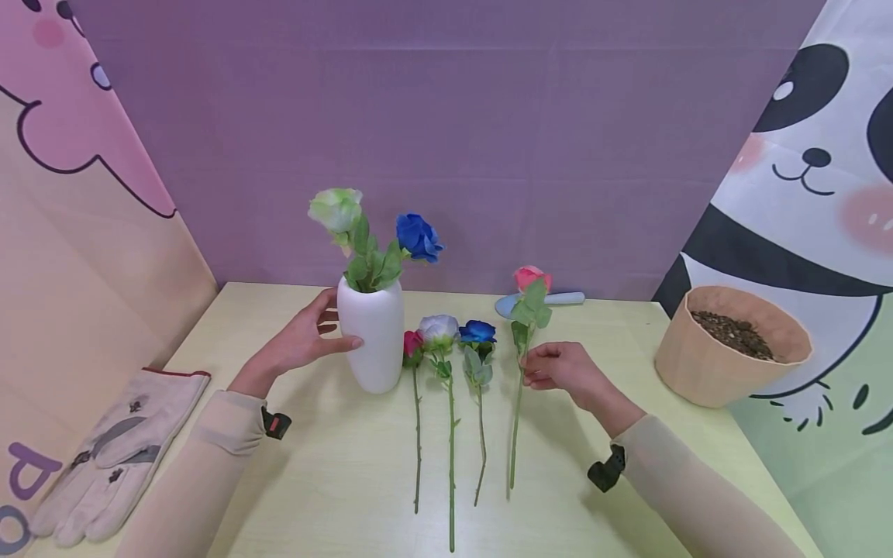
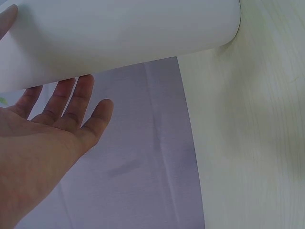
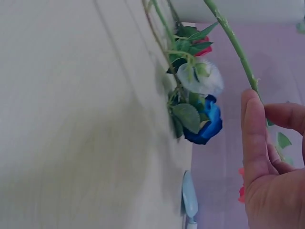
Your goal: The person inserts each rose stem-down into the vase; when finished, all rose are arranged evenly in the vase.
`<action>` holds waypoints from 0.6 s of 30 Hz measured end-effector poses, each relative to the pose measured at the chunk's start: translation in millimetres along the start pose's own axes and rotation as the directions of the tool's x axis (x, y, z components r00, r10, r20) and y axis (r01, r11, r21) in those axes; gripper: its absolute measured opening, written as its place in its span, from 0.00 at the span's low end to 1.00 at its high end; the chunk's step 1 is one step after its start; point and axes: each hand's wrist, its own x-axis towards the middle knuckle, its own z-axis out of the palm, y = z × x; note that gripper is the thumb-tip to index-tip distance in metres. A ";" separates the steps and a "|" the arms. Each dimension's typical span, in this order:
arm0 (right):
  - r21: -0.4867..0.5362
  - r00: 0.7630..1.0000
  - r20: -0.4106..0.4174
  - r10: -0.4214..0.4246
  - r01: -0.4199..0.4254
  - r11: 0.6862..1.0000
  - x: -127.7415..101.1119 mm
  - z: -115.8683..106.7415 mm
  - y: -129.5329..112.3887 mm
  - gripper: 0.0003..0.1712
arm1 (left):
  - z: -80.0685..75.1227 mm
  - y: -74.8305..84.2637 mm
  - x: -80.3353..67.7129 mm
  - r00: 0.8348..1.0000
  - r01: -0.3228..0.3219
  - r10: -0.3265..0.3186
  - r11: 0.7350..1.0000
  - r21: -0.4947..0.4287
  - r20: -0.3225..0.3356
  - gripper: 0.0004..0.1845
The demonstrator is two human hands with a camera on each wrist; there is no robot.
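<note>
A white vase (image 1: 371,341) stands on the table, holding a pale green rose (image 1: 336,209) and a blue rose (image 1: 419,237). My left hand (image 1: 307,333) holds the vase from its left side, thumb across the front and fingertips (image 2: 85,82) against its wall. Between thumb and fingers, my right hand (image 1: 561,372) pinches the green stem of a pink rose (image 1: 532,278), its bloom upward. Left of that stem lie a red rose (image 1: 413,343), a white rose (image 1: 439,328) and a second blue rose (image 1: 477,332), stems toward me.
A light blue trowel (image 1: 563,298) lies at the table's back edge, behind the pink rose. On the right stands a tan pot (image 1: 705,356) with dark soil. Grey work gloves (image 1: 122,457) rest at the left edge. A purple backdrop (image 1: 453,139) rises behind the table.
</note>
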 end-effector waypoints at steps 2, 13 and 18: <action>0.017 1.000 -0.009 -0.017 0.017 1.000 -1.0 -0.1 -3.4 0.19 | -0.2 -0.1 0.0 1.000 -0.001 0.001 1.000 -0.005 0.002 0.49; 0.170 0.994 -0.078 -0.075 0.087 0.982 -2.8 1.8 -21.8 0.18 | -0.7 -0.2 0.8 1.000 0.000 0.000 1.000 -0.015 -0.003 0.49; 0.205 0.988 -0.122 -0.094 0.117 0.972 -2.3 5.1 -30.1 0.18 | -0.1 -0.6 0.4 1.000 0.015 -0.015 1.000 -0.019 -0.007 0.48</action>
